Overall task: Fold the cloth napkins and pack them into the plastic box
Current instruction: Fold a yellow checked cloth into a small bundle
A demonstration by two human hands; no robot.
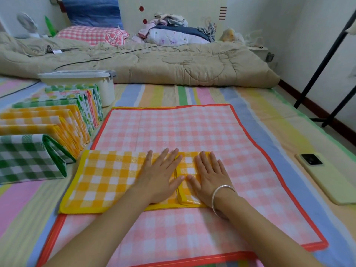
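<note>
1. Two bare arms reach in from the bottom, over a big pink checked napkin [173,128] spread flat on the striped sheet [173,93].
2. On top of the pink one lies a yellow checked napkin [104,180], folded into a long strip. Its right end is turned over onto itself.
3. This napkin looks thin, light and soft. It may be a bit shiny and slippery, so the turned-over end could pop back up if nothing presses it.
4. A good place to take hold is the plain yellow border at the free left end, pinched at its two corners.
5. The left hand [159,178] lies flat on the strip, fingers straight and a little spread. It holds nothing and only presses down.
6. The right hand [207,180], with a silver bracelet [221,197] on its wrist, lies flat on the turned-over end. The two thumbs almost meet at the fold's edge.
7. To the left, folded napkins [57,116] stand in a row. Behind them sits the white plastic box [81,79]. Its lid looks closed, and its inside is hidden.
</note>
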